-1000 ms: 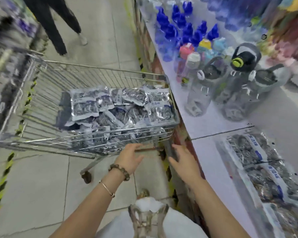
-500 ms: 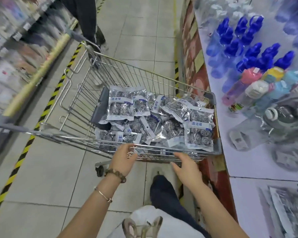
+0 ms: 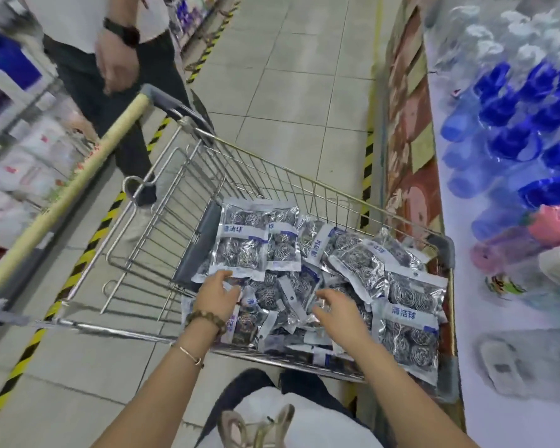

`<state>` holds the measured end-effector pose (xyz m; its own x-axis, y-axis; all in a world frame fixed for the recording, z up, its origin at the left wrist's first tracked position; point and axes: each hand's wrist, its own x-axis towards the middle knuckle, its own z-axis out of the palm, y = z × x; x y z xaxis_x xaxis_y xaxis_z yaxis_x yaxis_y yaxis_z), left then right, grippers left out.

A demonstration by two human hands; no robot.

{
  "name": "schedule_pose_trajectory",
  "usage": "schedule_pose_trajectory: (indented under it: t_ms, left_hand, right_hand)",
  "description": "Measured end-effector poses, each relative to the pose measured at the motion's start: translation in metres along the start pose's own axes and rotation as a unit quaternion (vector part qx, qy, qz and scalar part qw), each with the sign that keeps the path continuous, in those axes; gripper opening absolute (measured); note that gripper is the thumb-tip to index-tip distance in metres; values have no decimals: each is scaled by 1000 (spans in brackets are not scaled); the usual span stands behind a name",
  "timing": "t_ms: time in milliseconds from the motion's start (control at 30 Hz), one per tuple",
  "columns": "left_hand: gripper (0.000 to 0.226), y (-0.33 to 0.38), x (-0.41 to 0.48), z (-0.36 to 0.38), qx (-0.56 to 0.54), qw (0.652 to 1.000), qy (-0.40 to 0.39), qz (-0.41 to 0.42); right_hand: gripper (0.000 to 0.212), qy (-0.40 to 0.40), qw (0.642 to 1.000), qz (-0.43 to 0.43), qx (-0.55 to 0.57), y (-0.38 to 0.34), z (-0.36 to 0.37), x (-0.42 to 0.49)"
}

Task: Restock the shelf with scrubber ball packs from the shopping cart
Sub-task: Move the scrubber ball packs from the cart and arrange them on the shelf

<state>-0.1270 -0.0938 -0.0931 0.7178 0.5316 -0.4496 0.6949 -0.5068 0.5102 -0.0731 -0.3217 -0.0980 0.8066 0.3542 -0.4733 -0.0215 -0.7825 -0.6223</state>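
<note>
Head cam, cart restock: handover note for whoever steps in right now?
Left hand: open, fingers spread over the scrubber ball packs, nothing gripped.
Right hand: open, reaching into the same pile, nothing gripped.
Packs: heaped at the near end of the shopping cart, which stands beside the shelf on the right.
Done: hands are at the pile; no pack lifted.
Left: grab packs, move them to the shelf. Bystander stands by the cart's far end.

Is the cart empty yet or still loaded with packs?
Still loaded: scrubber ball packs lie heaped across the near end of the shopping cart, with both hands open over the pile.
</note>
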Motion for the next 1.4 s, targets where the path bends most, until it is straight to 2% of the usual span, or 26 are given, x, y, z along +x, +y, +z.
schedule_pose_trajectory:
  t_ms: [300, 500, 633, 900, 1000, 1067, 1167, 1233, 1300, 1400]
  left_hand:
    - [47, -11, 80, -13, -7, 994, -31, -103]
    - [54, -10, 132, -6, -13, 989, -71, -128]
    - [57, -16, 153, 3, -38, 984, -66, -162]
    - [92, -13, 174, 16, -57, 980, -22, -188]
    - [88, -12, 177, 19, -57, 976, -11, -209]
    - [86, -13, 179, 20, -89, 970, -2, -226]
    - [69, -13, 178, 19, -121, 969, 7, -217]
    - [60, -11, 175, 16, -130, 969, 14, -209]
    - [61, -10, 171, 13, -130, 971, 21, -200]
    - [62, -5, 163, 7, -171, 967, 7, -189]
  right_hand:
    - [37, -50, 989, 115, 72, -31, 6, 86]
    - [38, -16, 979, 186, 85, -46, 22, 150]
    - [39, 4, 972, 218, 81, -52, 29, 183]
    - [68, 33, 945, 311, 94, -54, 52, 228]
    - [71, 39, 937, 335, 96, -55, 56, 232]
    - [49, 32, 932, 347, 101, -55, 54, 233]
    - [42, 13, 929, 349, 124, -55, 51, 234]
    - [58, 18, 927, 336, 167, -57, 49, 230]
    - [73, 37, 921, 333, 198, -62, 50, 225]
    - [71, 46, 924, 312, 214, -69, 48, 213]
